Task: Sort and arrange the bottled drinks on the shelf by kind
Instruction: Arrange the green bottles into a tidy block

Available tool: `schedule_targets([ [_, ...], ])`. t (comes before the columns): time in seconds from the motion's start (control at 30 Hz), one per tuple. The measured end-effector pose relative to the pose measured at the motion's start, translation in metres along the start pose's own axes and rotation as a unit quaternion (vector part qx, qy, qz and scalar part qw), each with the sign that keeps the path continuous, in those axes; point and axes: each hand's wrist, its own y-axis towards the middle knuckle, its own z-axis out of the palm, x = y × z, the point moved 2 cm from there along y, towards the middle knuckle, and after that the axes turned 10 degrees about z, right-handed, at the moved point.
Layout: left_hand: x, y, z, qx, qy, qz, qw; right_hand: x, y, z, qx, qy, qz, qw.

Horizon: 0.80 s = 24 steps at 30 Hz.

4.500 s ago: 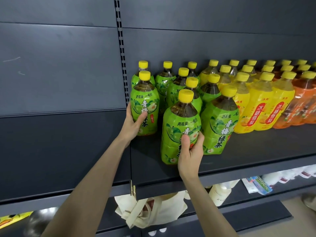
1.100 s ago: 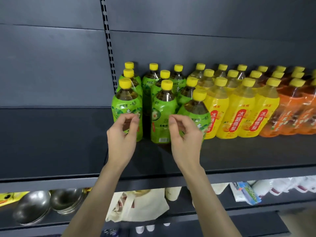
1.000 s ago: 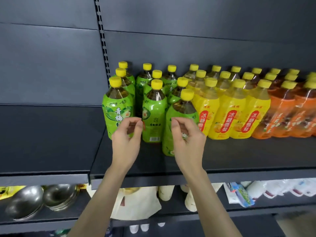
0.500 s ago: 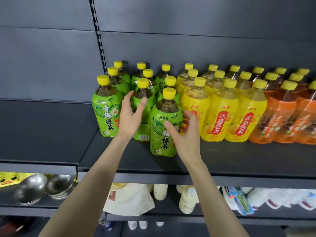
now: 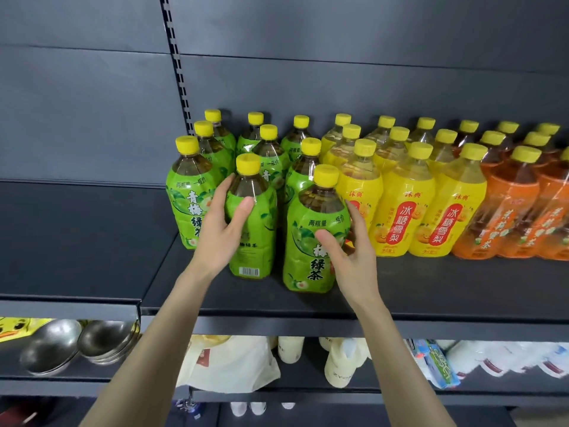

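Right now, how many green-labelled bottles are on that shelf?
9 green bottles: three columns of three at the shelf's left end. The left hand grips the middle front bottle, the right hand the right front bottle; more may hide behind.

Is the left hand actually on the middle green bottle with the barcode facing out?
Touching. In the head view the left hand wraps the barcode green bottle, thumb pressed on its front and fingers curled round its left side.

Orange bottles (image 5: 554, 211) — cut off right; rear labels hidden
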Motion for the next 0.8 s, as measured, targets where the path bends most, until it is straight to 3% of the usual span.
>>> schedule_targets([
  [0.27, -0.006, -0.039, 0.007, -0.154, -0.036, -0.028, 0.987, -0.001, -0.003, 0.020, -0.019, -0.030, -0.010, 0.999],
  [0.63, 0.005, -0.056, -0.016, -0.180, 0.019, -0.014, 0.983, 0.001, 0.001, 0.044, 0.011, -0.069, -0.010, 0.998],
  [0.8, 0.008, -0.058, -0.032, -0.183, 0.020, -0.001, 0.983, 0.011, 0.010, 0.073, -0.025, -0.120, -0.027, 0.992],
])
